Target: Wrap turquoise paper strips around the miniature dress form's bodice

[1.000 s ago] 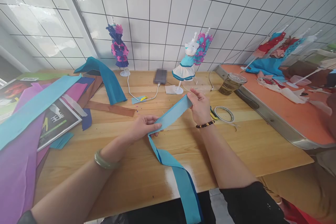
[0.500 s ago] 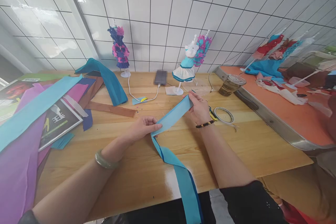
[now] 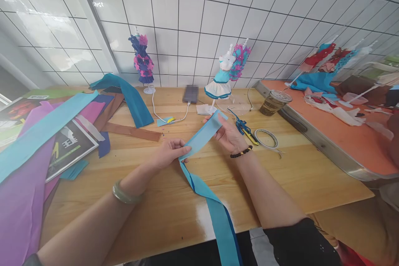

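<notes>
Because the strip [image 3: 204,135] hangs off the table [image 3: 149,224], it could drag

Its tail, dropping past the table's near edge, might pull the strip askew by weight alone; a loose pinch could let its light and dark layers slip or crease. Over the table's middle, the left hand [image 3: 171,150] closes on it, thumb above, fingers beneath. Nearer the table's far side, the right hand [image 3: 229,134] pinches the other end, forearm slanting inward.
</notes>
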Motion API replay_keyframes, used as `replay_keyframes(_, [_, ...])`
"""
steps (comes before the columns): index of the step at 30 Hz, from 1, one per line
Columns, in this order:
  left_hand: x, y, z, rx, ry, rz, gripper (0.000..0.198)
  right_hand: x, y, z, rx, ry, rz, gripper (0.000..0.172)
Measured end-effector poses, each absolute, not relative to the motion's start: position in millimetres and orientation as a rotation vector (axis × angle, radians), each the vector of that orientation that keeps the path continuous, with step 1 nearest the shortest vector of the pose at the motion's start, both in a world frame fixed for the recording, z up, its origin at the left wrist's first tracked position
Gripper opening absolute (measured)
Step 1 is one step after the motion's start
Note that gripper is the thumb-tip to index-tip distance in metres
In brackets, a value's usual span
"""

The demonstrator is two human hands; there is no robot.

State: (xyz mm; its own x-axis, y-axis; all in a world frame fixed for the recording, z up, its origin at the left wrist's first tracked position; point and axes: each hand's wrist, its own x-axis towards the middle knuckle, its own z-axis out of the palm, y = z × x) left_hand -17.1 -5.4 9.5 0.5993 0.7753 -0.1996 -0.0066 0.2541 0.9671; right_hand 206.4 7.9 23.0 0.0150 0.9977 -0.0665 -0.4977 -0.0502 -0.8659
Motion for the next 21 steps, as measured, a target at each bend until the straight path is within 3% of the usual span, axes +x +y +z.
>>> replay_keyframes(21, [-16.3,-5.3,7.7,1.312,0.804,0.576,0.033,204.8,12.9,17.5,-1.043,-0.592,1.206,0.032])
